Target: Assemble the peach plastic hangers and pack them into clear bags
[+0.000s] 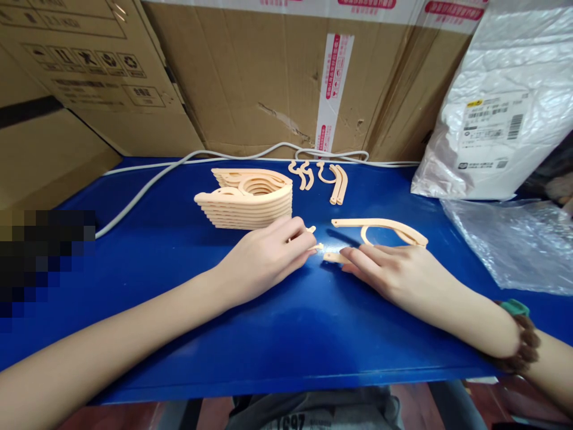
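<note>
Left hand [268, 254] pinched a small piece [319, 246], narrow grip, just left of the hanger [380, 224] the right hand [398, 269] held, long axis toward the right edge of the desk [286, 346].

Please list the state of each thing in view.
left hand: closed on small plastic part
right hand: closed on unstacked hanger
unstacked hanger: partly hidden
stacked hangers: evenly piled
loose hooks: lying flat
loose curved bars: side by side
cable: loosely looped
mailer bag: upright, creased
clear plastic bag: flat, wrinkled
cardboard box: taped
</note>
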`<state>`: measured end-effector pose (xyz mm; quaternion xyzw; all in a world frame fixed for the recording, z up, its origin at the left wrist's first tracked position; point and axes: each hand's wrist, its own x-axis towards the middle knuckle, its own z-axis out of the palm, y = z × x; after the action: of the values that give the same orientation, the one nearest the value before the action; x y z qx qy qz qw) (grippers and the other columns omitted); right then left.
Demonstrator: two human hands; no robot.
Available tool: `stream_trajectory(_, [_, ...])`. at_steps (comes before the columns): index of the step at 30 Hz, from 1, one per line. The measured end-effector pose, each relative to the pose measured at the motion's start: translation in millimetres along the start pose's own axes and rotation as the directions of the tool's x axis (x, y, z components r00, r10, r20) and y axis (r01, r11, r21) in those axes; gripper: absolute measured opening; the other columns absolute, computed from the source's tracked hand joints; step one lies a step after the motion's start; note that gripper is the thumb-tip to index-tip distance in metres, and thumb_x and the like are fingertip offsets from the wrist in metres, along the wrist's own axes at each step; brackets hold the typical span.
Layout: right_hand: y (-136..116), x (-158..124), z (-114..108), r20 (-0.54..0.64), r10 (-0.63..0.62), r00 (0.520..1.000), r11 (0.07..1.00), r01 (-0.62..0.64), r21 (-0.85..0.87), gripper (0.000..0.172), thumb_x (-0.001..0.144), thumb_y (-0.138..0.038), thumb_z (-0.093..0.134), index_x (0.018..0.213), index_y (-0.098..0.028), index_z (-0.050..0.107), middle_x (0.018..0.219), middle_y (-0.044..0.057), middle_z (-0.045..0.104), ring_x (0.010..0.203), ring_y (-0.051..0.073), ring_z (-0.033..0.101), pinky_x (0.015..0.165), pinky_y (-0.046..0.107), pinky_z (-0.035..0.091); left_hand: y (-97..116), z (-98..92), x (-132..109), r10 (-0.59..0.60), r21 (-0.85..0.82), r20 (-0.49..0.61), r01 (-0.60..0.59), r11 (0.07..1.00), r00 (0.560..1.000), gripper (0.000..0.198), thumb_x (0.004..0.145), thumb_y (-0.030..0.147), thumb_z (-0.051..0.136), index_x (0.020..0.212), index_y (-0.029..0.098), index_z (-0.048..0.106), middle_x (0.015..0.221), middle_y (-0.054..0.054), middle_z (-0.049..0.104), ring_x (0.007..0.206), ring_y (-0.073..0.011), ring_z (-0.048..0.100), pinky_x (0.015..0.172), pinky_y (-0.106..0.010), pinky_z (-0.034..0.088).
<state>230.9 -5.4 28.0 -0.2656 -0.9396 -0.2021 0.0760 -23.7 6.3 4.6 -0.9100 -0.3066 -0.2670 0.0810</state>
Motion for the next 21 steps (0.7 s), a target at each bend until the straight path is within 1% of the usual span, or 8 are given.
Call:
stream_trajectory(2, [-1, 1, 0, -0.008, 0.011, 1.000, 1.000, -0.011, 0.008, 0.027, 0.104, -0.029, 0.038, 0.097, -0.016, 0.061, 0.070, 0.000, 0.064, 0.051, 0.013, 0.060, 0.048, 0.029, 0.027, 1, -0.5, -1, 0.018, 0.015, -0.073, -0.017, 1.000, 0.997, 0.018, 0.102, 0.021, 0.043, 0.093, 0.017, 0.057, 0.088, -0.002, 0.062, 0.076, -0.0124, 0.060, 0.063, -0.021, 0.045])
stream_trajectory(4, [0, 1, 1, -0.006, 0.016, 1.000, 0.999, -0.016, 0.032, 0.025, 0.105, -0.030, 0.038, 0.100, -0.016, 0.059, 0.073, -0.001, 0.065, 0.051, 0.013, 0.059, 0.048, 0.029, 0.027, 3, -1.5, -1, 0.047, 0.024, -0.143, -0.044, 0.999, 0.989, 0.012, 0.102, 0.020, 0.044, 0.098, 0.016, 0.055, 0.091, -0.003, 0.065, 0.078, -0.0122, 0.063, 0.061, -0.020, 0.046])
stream_trajectory(7, [3, 1, 4, 0.005, 0.019, 1.000, 0.995, -0.019, 0.101, 0.023, 0.105, -0.030, 0.037, 0.102, -0.017, 0.057, 0.078, -0.001, 0.067, 0.057, 0.013, 0.061, 0.052, 0.027, 0.031, 4, -4.2, -1, 0.098, 0.055, -0.183, -0.089, 0.995, 0.978, 0.009, 0.101, 0.018, 0.044, 0.102, 0.014, 0.052, 0.090, -0.004, 0.068, 0.078, -0.0136, 0.067, 0.063, -0.022, 0.048])
stream_trajectory(9, [4, 1, 6, 0.004, 0.018, 1.000, 0.991, -0.018, 0.131, 0.024, 0.105, -0.030, 0.037, 0.099, -0.018, 0.057, 0.077, -0.001, 0.066, 0.059, 0.013, 0.061, 0.054, 0.027, 0.032, 4, -6.3, -1, 0.129, 0.086, -0.161, -0.116, 0.989, 0.978, 0.011, 0.101, 0.020, 0.044, 0.100, 0.013, 0.053, 0.084, -0.003, 0.068, 0.071, -0.0142, 0.066, 0.061, -0.023, 0.048])
stream_trajectory(11, [4, 1, 9, 0.003, 0.018, 1.000, 0.991, -0.018, 0.134, 0.025, 0.105, -0.031, 0.036, 0.100, -0.018, 0.057, 0.077, -0.001, 0.066, 0.057, 0.012, 0.061, 0.052, 0.027, 0.030, 4, -7.8, -1, 0.144, 0.101, -0.127, -0.131, 0.986, 0.981, 0.017, 0.100, 0.022, 0.041, 0.097, 0.013, 0.055, 0.079, -0.003, 0.067, 0.065, -0.0146, 0.065, 0.058, -0.025, 0.047])
stream_trajectory(15, [4, 2, 12, 0.001, 0.032, 0.999, 0.990, -0.032, 0.138, 0.025, 0.105, -0.032, 0.036, 0.107, -0.018, 0.057, 0.082, -0.001, 0.069, 0.053, 0.011, 0.059, 0.047, 0.027, 0.025, 6, -8.7, 0, 0.125, 0.087, -0.077, -0.118, 0.989, 0.989, 0.026, 0.097, 0.024, 0.035, 0.092, 0.013, 0.059, 0.074, -0.003, 0.066, 0.061, -0.0157, 0.064, 0.050, -0.027, 0.043])
stream_trajectory(18, [4, 3, 12, 0.003, 0.032, 0.999, 0.984, -0.032, 0.174, 0.025, 0.105, -0.031, 0.037, 0.110, -0.018, 0.057, 0.084, 0.000, 0.070, 0.055, 0.011, 0.061, 0.047, 0.026, 0.028, 9, -8.3, -1, 0.100, 0.077, -0.037, -0.097, 0.992, 0.994, 0.026, 0.095, 0.025, 0.036, 0.089, 0.015, 0.060, 0.071, -0.001, 0.064, 0.062, -0.0158, 0.063, 0.049, -0.028, 0.040])
stream_trajectory(21, [5, 4, 9, -0.027, 0.054, 0.998, 0.977, -0.047, 0.208, 0.024, 0.104, -0.031, 0.039, 0.112, -0.017, 0.057, 0.085, 0.001, 0.071, 0.061, 0.012, 0.065, 0.050, 0.026, 0.033, 10, -6.9, -2, 0.063, 0.032, -0.004, -0.063, 0.998, 0.998, 0.023, 0.094, 0.025, 0.039, 0.089, 0.015, 0.059, 0.073, -0.001, 0.064, 0.066, -0.0152, 0.064, 0.052, -0.027, 0.039])
